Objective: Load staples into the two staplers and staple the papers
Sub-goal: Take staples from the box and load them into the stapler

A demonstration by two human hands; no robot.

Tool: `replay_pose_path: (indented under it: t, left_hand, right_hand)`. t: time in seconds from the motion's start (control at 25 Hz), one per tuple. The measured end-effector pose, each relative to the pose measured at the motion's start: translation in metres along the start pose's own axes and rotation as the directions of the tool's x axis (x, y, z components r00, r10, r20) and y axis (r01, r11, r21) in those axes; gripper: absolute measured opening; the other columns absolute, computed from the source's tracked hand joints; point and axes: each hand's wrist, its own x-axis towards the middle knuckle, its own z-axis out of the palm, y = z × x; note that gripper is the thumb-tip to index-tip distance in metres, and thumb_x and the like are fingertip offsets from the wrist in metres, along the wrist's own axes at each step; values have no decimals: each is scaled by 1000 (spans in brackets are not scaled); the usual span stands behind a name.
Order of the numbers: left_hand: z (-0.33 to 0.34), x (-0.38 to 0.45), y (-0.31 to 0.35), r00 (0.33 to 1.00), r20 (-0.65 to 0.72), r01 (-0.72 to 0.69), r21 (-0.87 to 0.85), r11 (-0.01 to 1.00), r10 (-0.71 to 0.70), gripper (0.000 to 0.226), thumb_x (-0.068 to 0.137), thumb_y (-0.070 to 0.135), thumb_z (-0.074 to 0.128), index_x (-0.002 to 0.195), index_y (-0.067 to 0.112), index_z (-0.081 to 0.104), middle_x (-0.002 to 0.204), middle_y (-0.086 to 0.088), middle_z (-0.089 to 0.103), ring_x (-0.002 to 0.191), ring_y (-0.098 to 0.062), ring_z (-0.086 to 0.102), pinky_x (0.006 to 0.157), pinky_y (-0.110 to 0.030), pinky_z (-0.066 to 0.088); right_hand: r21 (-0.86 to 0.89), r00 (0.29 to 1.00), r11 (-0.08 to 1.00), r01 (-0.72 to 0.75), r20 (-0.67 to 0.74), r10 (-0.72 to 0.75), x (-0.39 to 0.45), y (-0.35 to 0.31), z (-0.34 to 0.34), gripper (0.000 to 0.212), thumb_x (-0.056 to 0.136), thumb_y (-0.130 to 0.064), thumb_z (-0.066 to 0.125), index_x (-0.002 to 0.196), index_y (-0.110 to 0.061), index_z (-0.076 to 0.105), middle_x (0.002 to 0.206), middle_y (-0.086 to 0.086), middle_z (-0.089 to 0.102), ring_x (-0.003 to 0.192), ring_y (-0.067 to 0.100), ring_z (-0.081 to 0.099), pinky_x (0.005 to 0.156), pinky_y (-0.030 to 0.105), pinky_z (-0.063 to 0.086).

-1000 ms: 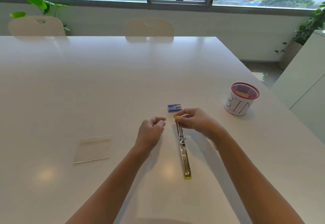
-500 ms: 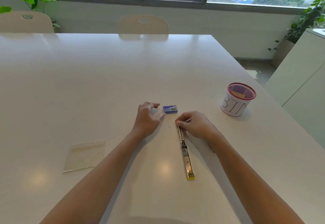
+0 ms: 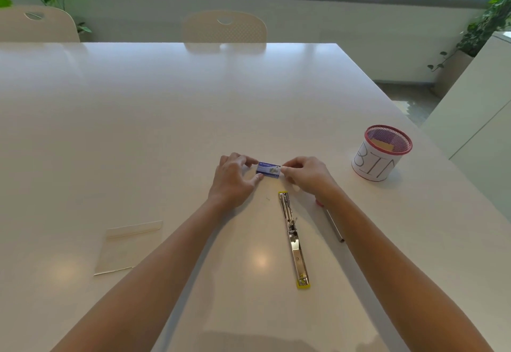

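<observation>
A small blue staple box (image 3: pixel 267 169) lies on the white table (image 3: pixel 166 108), held from both ends. My left hand (image 3: pixel 235 179) pinches its left end and my right hand (image 3: pixel 305 173) pinches its right end. Just below the hands a yellow stapler (image 3: pixel 293 237) lies swung fully open and flat, its metal channel facing up. A stack of papers (image 3: pixel 130 246) lies to the left of my left forearm. A second stapler (image 3: pixel 333 223), dark with a pink tip, lies partly hidden under my right forearm.
A red mesh cup labelled BIN (image 3: pixel 380 152) stands at the right near the table edge. Two chairs (image 3: pixel 224 29) stand at the far side. A white cabinet (image 3: pixel 481 119) is right of the table.
My right hand let go of the open stapler's far end. Both hands moved up to the staple box and took hold of its two ends.
</observation>
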Motion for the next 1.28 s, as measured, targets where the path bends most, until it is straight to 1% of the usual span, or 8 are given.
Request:
replay_pose_path:
  t: [0.08,0.16,0.32,0.52,0.76,0.96,1.16,1.28]
  left_hand:
    - [-1,0,1,1000,3,3,-5,1000,-3,41,85,34,75,123,24,64,115,3,60,113,-18,45,99,-35,40]
    - [-2,0,2,1000,18,4,10,1000,-4,43,86,35,73,126,25,62,118,3,60,114,-18,45,100,-35,39]
    - [-1,0,1,999,32,-2,14,1000,2,33,86,38,74,116,27,68,113,5,60,111,-16,44,97,-34,38]
    - [-2,-1,-1,1000,20,-17,-18,1000,17,32,84,37,75,113,25,68,109,7,63,110,-16,46,93,-33,38]
    - [-6,-3,2,1000,27,4,-99,995,-1,32,79,36,81,107,23,73,105,7,64,110,-14,45,94,-31,37]
    - [-18,-10,0,998,67,18,-240,970,-2,29,79,21,82,107,23,75,96,7,64,91,-5,51,75,-6,35]
    - [-25,-12,0,995,86,78,-365,928,-50,36,77,10,84,111,16,73,95,1,70,78,-4,54,76,-8,43]
    - [-26,-10,-2,995,89,79,-381,921,-49,46,73,12,87,115,16,70,94,4,70,84,-9,58,84,-21,51]
  right_hand:
    - [67,996,994,-81,40,78,9,-4,0,17,91,-19,70,101,-7,75,85,6,73,74,13,65,71,25,59]
    - [59,989,992,-116,99,110,16,-7,-2,13,89,-15,73,97,-6,75,85,10,73,70,13,63,69,24,57]
    - [95,985,985,-144,111,133,22,-7,0,10,87,-12,74,83,-3,75,82,15,69,72,19,59,78,33,56]
    - [12,973,977,-214,93,212,30,-8,9,24,82,-24,75,85,0,70,62,7,52,49,17,46,49,28,39]
    - [-172,974,968,-183,102,203,31,-11,18,32,80,-35,76,82,-5,66,69,7,57,59,20,52,57,27,39]
    - [-216,971,968,-126,171,165,32,-10,16,34,92,-35,67,94,-1,72,66,6,51,64,21,46,62,33,35]
    - [-298,977,952,-66,177,123,30,-12,11,29,98,-37,59,93,-10,71,74,7,60,76,22,54,69,33,42]
    - [-345,988,938,-28,133,79,26,-15,7,28,93,-38,65,92,-10,70,77,6,62,79,22,57,69,32,43]
